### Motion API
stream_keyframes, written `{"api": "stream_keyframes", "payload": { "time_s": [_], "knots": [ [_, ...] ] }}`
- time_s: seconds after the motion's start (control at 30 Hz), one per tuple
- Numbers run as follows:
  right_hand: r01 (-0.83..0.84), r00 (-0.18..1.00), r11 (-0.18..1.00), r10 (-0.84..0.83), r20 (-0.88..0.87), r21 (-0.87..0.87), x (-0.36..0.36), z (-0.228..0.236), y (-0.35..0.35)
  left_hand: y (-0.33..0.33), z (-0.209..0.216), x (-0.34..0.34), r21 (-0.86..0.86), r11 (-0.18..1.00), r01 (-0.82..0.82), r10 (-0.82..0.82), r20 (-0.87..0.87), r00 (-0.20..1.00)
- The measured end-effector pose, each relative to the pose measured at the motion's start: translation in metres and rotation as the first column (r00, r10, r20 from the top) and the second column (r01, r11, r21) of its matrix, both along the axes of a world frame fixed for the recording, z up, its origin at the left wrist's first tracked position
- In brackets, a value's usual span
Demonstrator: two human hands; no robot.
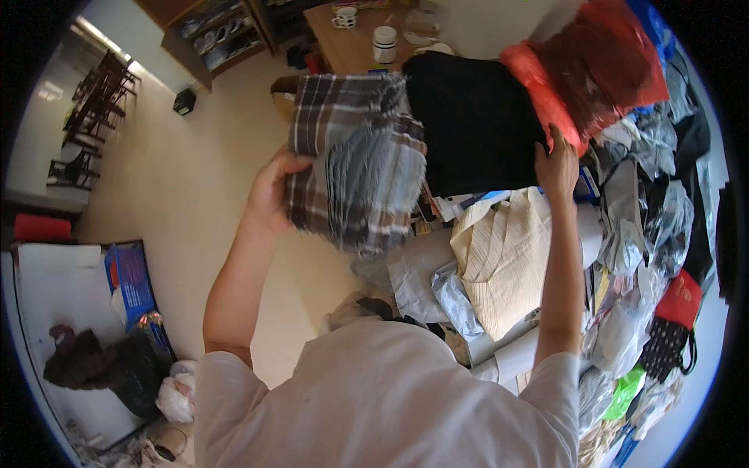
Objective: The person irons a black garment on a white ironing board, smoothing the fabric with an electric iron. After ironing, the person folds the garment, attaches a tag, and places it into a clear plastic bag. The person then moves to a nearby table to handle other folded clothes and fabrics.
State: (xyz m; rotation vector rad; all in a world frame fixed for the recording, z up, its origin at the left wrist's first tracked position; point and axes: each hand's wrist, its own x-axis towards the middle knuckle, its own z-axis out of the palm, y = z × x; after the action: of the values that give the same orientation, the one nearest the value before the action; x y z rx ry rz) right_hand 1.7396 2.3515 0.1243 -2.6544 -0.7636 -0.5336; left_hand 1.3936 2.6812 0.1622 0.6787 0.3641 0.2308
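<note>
My left hand is closed on the left edge of a folded plaid scarf in brown, grey and white, with frayed edges. It is held up in front of me, slightly blurred. Just right of it lies a folded black cloth. At that cloth's right edge rests my right hand, its thumb and fingers apart. Those fingers also reach a red plastic bag; whether they pinch anything is unclear. Below the black cloth, a cream pleated cloth lies on the heap, beside my right forearm.
Clear plastic bags and other items are piled along the right. A wooden table with a white mug and a lidded white cup stands ahead. At left is a white surface holding dark cloth. Shoe shelves stand far left.
</note>
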Motion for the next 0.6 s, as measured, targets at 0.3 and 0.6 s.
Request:
{"api": "stream_keyframes", "payload": {
  "time_s": [0.3, 0.6],
  "knots": [
    [0.7, 0.293, 0.035, 0.897, -0.331, 0.714, -0.257, 0.012, -0.032, -0.133, -0.037, 0.067, 0.104, 0.844, 0.526, -0.533, 0.05, 0.845],
    [0.702, 0.657, -0.317, 0.635, -0.406, 0.638, -0.407, -0.008, -0.186, -0.33, -0.083, 0.001, 0.583, 0.633, 0.51, -0.684, 0.112, 0.721]
  ]
}}
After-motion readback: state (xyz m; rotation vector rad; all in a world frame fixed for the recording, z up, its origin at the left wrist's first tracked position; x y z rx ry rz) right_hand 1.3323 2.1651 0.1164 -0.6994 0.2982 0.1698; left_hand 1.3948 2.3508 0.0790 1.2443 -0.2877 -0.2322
